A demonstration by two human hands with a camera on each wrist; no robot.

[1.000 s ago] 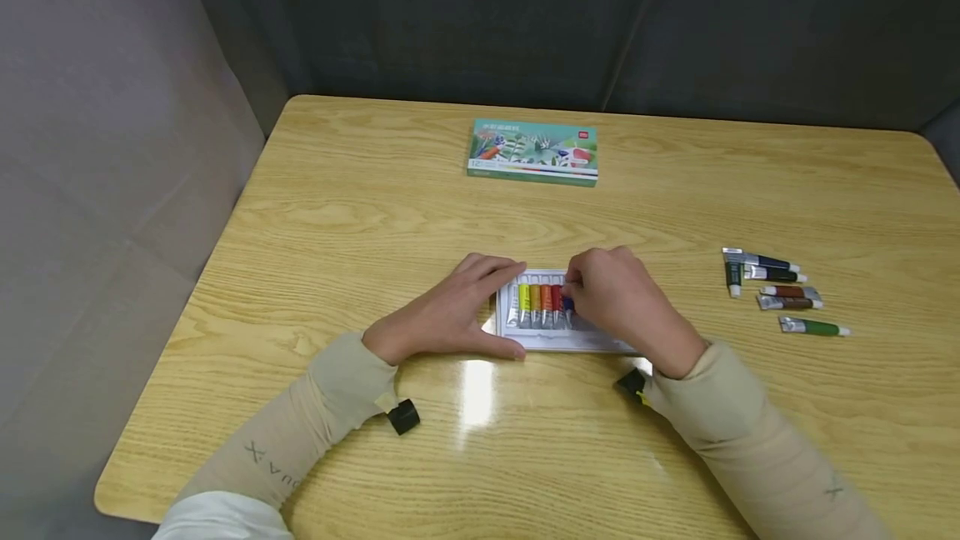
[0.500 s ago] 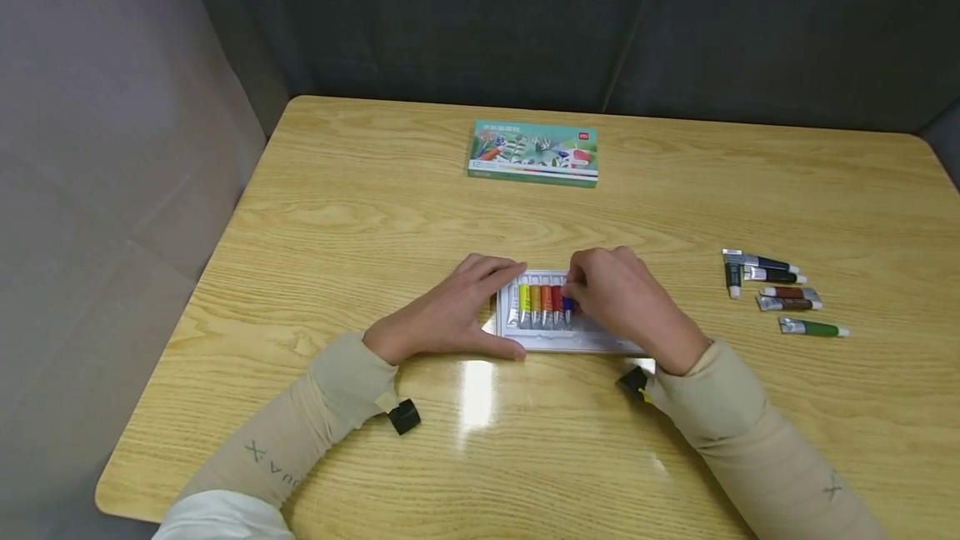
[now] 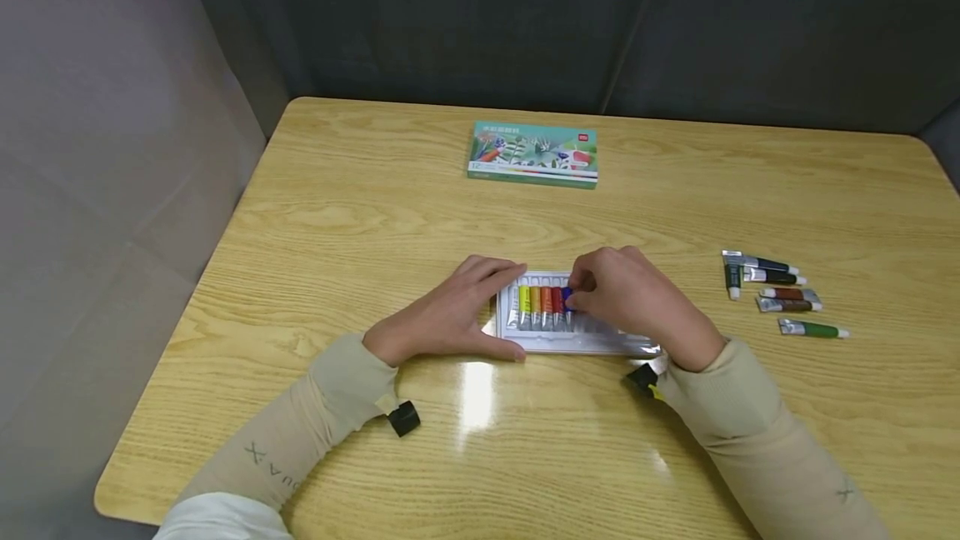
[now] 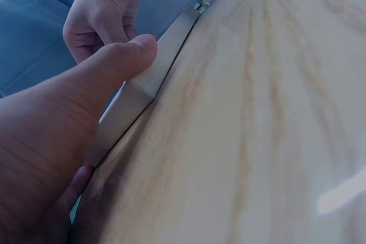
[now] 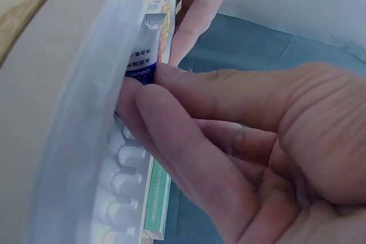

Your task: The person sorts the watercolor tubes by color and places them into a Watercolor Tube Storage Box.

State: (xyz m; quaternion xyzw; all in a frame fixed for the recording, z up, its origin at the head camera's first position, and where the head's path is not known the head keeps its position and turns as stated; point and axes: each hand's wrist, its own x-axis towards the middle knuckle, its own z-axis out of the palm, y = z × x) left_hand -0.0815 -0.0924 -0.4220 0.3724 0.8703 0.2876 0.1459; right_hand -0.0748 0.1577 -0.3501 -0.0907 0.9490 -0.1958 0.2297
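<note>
A white plastic paint tray (image 3: 570,347) lies in front of me. In its left part stands a row of paint tubes: white, yellow (image 3: 524,302), ochre, orange and red (image 3: 557,302). My left hand (image 3: 450,311) holds the tray's left end, thumb at the near edge and fingertips at the far corner. Beside the red tube, my right hand (image 3: 626,290) pinches a blue paint tube (image 3: 567,298) between thumb and fingertips. The right wrist view shows the blue tube's label (image 5: 140,60) above the fingertips, with bare moulded slots (image 5: 123,187) below.
Loose paint tubes lie at the right: a green one (image 3: 817,328), two brownish ones (image 3: 789,304) and several dark ones (image 3: 776,276). A teal paint box (image 3: 533,154) lies toward the table's back. Dark curtain (image 3: 450,23) borders the far edge.
My right hand has shifted slightly to the right and more of the blue tube shows beside its fingertips. The left hand and tray have stayed in place.
</note>
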